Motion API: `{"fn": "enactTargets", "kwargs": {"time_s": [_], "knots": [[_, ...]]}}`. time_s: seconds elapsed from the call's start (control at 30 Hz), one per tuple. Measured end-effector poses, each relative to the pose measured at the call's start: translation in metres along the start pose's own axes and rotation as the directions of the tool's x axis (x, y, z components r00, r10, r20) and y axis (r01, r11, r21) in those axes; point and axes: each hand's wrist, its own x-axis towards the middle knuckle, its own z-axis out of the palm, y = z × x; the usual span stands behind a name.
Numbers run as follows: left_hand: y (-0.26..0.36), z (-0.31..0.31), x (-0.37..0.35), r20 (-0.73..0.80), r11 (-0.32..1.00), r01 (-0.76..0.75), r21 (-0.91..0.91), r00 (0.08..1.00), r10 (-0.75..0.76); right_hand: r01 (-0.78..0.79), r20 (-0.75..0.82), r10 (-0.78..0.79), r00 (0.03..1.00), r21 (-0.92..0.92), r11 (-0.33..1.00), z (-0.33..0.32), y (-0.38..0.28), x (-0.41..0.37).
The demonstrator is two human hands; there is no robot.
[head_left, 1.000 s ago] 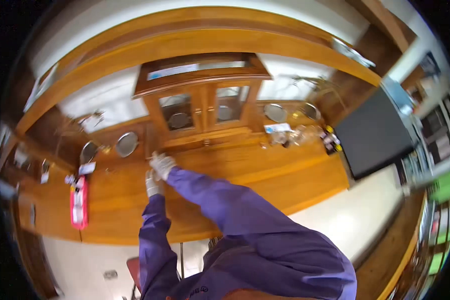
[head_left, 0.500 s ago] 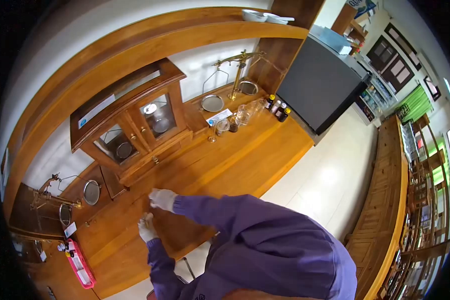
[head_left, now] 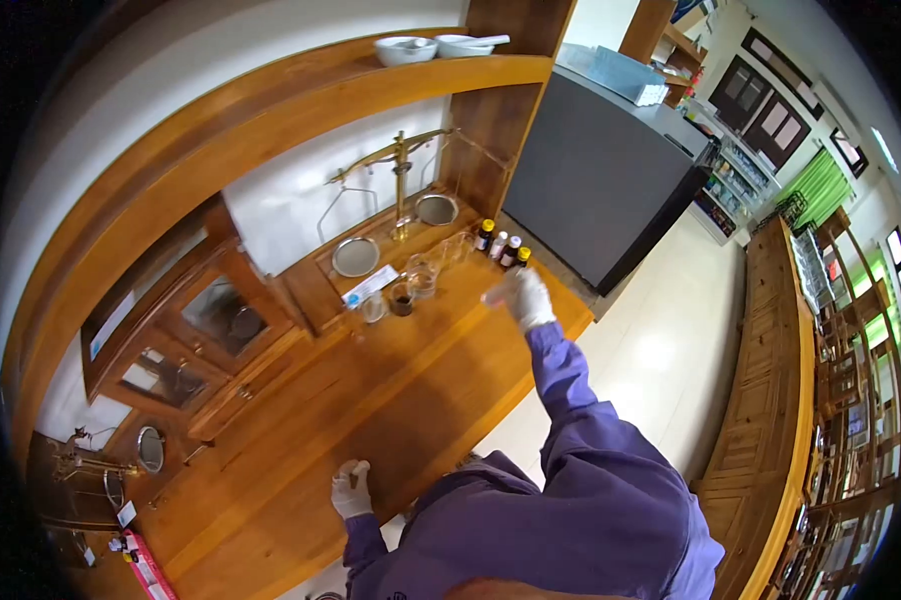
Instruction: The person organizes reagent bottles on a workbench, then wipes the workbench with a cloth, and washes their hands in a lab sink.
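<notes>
Four bottles (head_left: 501, 245) stand just beyond the right hand (head_left: 523, 297). The left hand (head_left: 351, 488) is curled at the worktop (head_left: 421, 370) edge. Neither hand's grip is readable. Beakers (head_left: 421, 275) sit beside the bottles.

A long wooden counter (head_left: 391, 400) meets a white wall (head_left: 281, 215), pale floor (head_left: 661, 350) and wooden cabinets (head_left: 766, 400).

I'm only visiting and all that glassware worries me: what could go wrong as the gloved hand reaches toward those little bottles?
1. The right hand is close to the small bottles, which stand packed together near the end of the bench; a brush could topple one.
2. The glass beakers stand just beside them, so the sleeve might sweep them.
3. The left hand is at the front edge, seemingly with something small that could drop off.
</notes>
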Motion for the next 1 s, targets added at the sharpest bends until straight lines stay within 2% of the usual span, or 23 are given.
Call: {"fn": "enactTargets", "kwargs": {"time_s": [0.03,0.07,0.13,0.17,0.2,0.27,0.33,0.37,0.4,0.47,0.5,0.63,0.73,0.83,0.9,0.93,1.0], "knots": [[0.009,0.009,0.003,0.017,1.0,0.001,0.021,1.0,-0.001,-0.041,0.003,0.041,0.999,0.015,0.999,-0.027,-0.012,0.017],[0.024,0.035,0.02,0.009,1.0,-0.009,0.014,1.0,0.009,-0.018,-0.052,0.011,0.999,-0.132,0.991,-0.061,-0.041,0.045],[0.053,0.068,0.033,-0.019,1.0,-0.031,-0.003,0.999,0.031,0.039,-0.204,-0.084,0.975,-0.215,0.976,-0.063,0.022,0.108],[0.075,0.087,0.04,-0.049,0.998,-0.057,-0.031,0.997,0.056,-0.001,-0.215,-0.056,0.975,-0.254,0.967,-0.071,0.024,0.129],[0.093,0.102,0.045,-0.08,0.995,-0.085,-0.056,0.994,0.08,-0.04,-0.19,-0.002,0.982,-0.22,0.975,-0.075,0.03,0.15],[0.116,0.129,0.054,0.024,0.992,-0.125,-0.016,0.992,0.125,-0.067,-0.087,0.046,0.995,-0.251,0.966,-0.075,0.049,0.189],[0.147,0.15,0.056,0.093,0.994,-0.108,-0.011,0.99,0.109,-0.169,0.033,0.187,0.982,-0.301,0.939,-0.069,0.053,0.218],[0.164,0.152,0.056,0.116,0.997,-0.08,-0.014,0.99,0.081,-0.136,-0.011,0.14,0.99,-0.333,0.933,-0.044,0.09,0.243],[0.175,0.154,0.059,0.139,0.998,-0.057,-0.014,0.989,0.059,-0.115,0.075,0.15,0.986,-0.347,0.931,-0.029,0.108,0.258],[0.171,0.168,0.062,0.131,0.995,-0.102,-0.025,0.986,0.104,-0.078,0.241,0.176,0.955,-0.369,0.926,-0.009,0.129,0.277],[0.168,0.175,0.064,0.13,0.991,-0.127,-0.033,0.983,0.13,0.043,0.095,0.005,0.995,-0.497,0.866,-0.01,0.111,0.265],[0.175,0.191,0.077,0.146,0.986,-0.165,-0.002,0.976,0.163,-0.049,0.198,0.162,0.967,-0.478,0.877,0.022,0.145,0.283],[0.181,0.198,0.082,0.152,0.982,-0.188,0.013,0.971,0.184,-0.043,0.293,0.207,0.934,-0.481,0.876,0.039,0.158,0.292],[0.181,0.209,0.092,0.134,0.967,-0.255,-0.021,0.957,0.255,-0.153,0.38,0.349,0.856,-0.459,0.875,0.04,0.159,0.296],[0.191,0.21,0.097,0.157,0.961,-0.276,0.008,0.949,0.271,-0.103,0.356,0.293,0.887,-0.467,0.878,0.039,0.159,0.294],[0.184,0.216,0.098,0.172,0.972,-0.232,-0.041,0.957,0.235,-0.077,0.346,0.264,0.9,-0.47,0.879,0.04,0.159,0.293],[0.165,0.234,0.102,0.204,0.981,-0.137,-0.134,0.965,0.163,-0.092,0.365,0.3,0.881,-0.491,0.866,0.038,0.157,0.293]]}}
